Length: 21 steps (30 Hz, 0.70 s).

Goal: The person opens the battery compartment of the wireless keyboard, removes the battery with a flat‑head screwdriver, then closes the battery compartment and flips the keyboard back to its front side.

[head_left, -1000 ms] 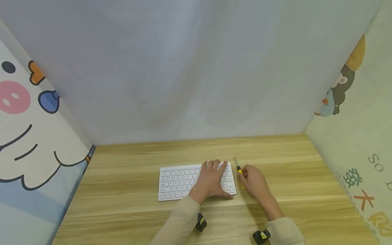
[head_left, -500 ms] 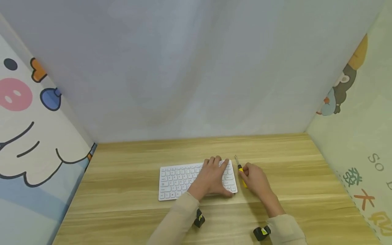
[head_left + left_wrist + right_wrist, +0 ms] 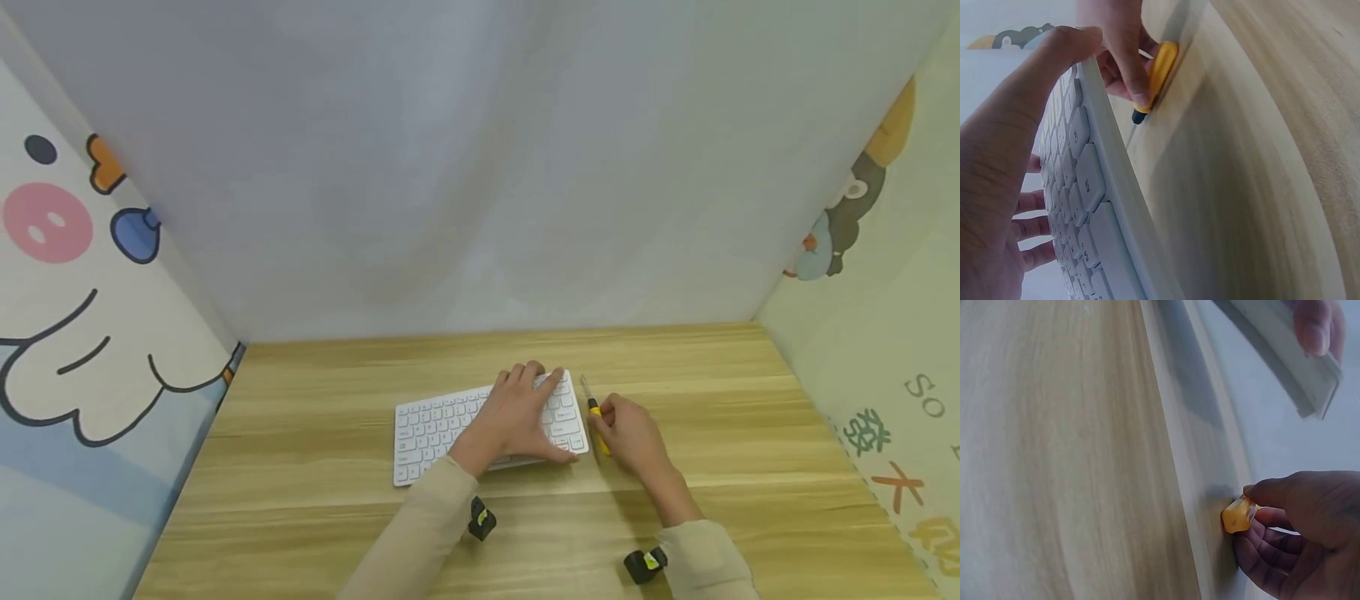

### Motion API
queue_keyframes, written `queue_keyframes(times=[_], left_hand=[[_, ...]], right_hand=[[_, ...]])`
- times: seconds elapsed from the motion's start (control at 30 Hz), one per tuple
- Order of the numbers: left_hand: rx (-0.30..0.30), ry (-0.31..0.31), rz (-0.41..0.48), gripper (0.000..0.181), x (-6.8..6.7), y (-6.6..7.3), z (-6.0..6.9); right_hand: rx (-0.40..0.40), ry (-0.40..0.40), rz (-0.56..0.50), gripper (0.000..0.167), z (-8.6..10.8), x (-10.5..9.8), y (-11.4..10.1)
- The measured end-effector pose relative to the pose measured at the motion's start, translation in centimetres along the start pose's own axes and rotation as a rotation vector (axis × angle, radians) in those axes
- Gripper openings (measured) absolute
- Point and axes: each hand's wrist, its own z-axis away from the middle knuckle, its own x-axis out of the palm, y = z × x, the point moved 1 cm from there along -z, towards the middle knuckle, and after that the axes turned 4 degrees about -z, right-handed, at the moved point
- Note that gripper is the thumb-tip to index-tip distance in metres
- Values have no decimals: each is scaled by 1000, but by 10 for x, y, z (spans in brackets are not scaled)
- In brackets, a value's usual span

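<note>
A white keyboard (image 3: 427, 433) lies across the wooden table, its right end raised above the surface. My left hand (image 3: 517, 417) spans its right part, thumb on the near edge and fingers at the far edge, gripping it; some keys are hidden beneath. To the right, a screwdriver (image 3: 595, 409) with a yellow handle and black collar points away from me. My right hand (image 3: 630, 435) pinches its handle, low over the table. In the left wrist view the keyboard (image 3: 1107, 237) stands tilted beside the screwdriver handle (image 3: 1163, 65). The right wrist view shows the handle's yellow end (image 3: 1238, 515) between thumb and fingers.
The wooden table (image 3: 315, 375) meets a pale grey curtain (image 3: 480, 208) at the back. Printed cartoon panels (image 3: 67, 333) flank it left and right. Small black devices (image 3: 482, 520) sit at both wrists.
My left hand has lifted the keyboard's right end and shifted it slightly away from me. The right hand keeps its hold on the screwdriver, nearly in place.
</note>
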Motion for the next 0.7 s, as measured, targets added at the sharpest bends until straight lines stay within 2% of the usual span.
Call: queue_keyframes(times=[0.17, 0.4, 0.7], left_hand=[[4, 28, 41, 129, -12, -1, 2], [0, 100, 116, 129, -34, -4, 5], [-8, 175, 237, 129, -56, -9, 17]], right_hand=[[-4, 18, 8, 22, 0, -1, -1], [-4, 21, 1, 24, 0, -2, -3], [-10, 19, 9, 25, 2, 0, -3]])
